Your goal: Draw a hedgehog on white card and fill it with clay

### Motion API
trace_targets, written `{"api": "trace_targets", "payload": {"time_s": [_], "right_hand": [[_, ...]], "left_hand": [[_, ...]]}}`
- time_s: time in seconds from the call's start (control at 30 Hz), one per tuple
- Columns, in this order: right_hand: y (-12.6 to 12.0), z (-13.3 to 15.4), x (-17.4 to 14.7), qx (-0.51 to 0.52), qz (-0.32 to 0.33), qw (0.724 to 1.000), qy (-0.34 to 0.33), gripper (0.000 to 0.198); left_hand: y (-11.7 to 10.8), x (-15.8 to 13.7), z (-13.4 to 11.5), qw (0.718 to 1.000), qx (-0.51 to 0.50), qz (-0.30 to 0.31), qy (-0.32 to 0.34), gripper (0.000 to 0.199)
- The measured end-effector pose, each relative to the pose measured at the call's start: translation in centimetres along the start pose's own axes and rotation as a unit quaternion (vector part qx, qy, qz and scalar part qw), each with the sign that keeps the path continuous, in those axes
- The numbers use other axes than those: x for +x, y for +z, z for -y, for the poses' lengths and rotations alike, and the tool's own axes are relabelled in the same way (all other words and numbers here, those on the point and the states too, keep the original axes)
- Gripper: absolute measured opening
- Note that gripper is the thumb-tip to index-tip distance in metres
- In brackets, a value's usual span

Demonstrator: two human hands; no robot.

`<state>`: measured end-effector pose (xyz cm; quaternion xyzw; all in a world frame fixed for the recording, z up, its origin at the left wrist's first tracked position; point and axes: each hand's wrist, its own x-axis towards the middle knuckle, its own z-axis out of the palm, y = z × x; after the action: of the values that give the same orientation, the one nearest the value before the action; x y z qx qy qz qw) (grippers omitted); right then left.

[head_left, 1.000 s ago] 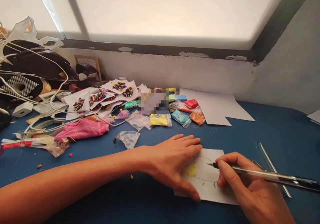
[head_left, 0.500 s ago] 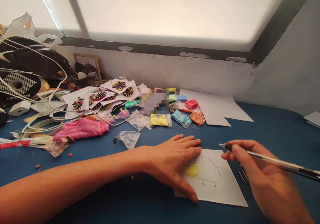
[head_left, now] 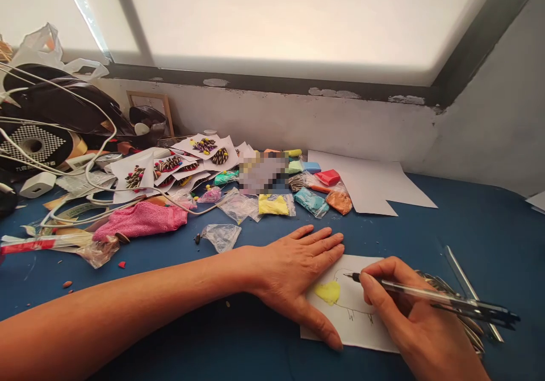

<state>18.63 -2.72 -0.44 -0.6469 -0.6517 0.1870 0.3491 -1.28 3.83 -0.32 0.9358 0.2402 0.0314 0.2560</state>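
My left hand (head_left: 304,279) lies flat with fingers stretched over the left part of a white sheet of paper (head_left: 353,333). Between thumb and fingers, my right hand (head_left: 409,307) grips a pen (head_left: 426,294), its tip over the drawing on the sheet. The drawing is a rounded outline with short leg-like strokes below, partly covered by my right hand. A flattened yellow patch of clay (head_left: 327,293) sits at its left end. Partly behind my right hand are striped sunflower seeds (head_left: 472,333) and a thin silvery stick (head_left: 468,284).
Packets of coloured clay (head_left: 313,200) lie beyond my hands, beside blank paper (head_left: 370,185). Finished seed pictures (head_left: 136,176), a pink cloth (head_left: 142,220), white cables (head_left: 113,125) and a tape roll (head_left: 63,213) crowd the left. A window ledge (head_left: 255,86) runs behind the blue table (head_left: 170,341).
My right hand has moved left with the pen, from beyond the paper's right edge to over the drawing. The seeds and silvery stick now show more. My left hand stays on the paper.
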Motion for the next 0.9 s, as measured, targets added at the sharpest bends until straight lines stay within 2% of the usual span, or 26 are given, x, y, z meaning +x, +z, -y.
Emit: {"api": "trace_targets", "payload": {"time_s": [0.1,0.17,0.3,0.37,0.9], "right_hand": [[-0.1,-0.8,0.5,-0.008,0.048,0.996,-0.07,0.024],[0.0,-1.0,0.4,0.001,0.054,0.995,-0.08,0.024],[0.6,-0.3,-0.4,0.033,0.028,0.999,-0.006,0.023],[0.8,0.1,-0.6,0.043,0.034,0.998,0.007,0.022],[0.7,-0.7,-0.4,0.016,0.061,0.998,-0.015,0.025]], "left_hand": [[-0.2,-0.1,-0.2,1.0,0.004,0.013,-0.004,0.106],[-0.3,-0.1,-0.2,1.0,0.004,0.017,-0.007,0.106],[-0.3,0.0,-0.2,1.0,0.006,0.014,-0.008,0.105],[-0.1,0.0,-0.1,1.0,0.009,0.01,-0.006,0.105],[0.0,0.1,-0.1,1.0,0.019,0.0,0.001,0.104]]}}
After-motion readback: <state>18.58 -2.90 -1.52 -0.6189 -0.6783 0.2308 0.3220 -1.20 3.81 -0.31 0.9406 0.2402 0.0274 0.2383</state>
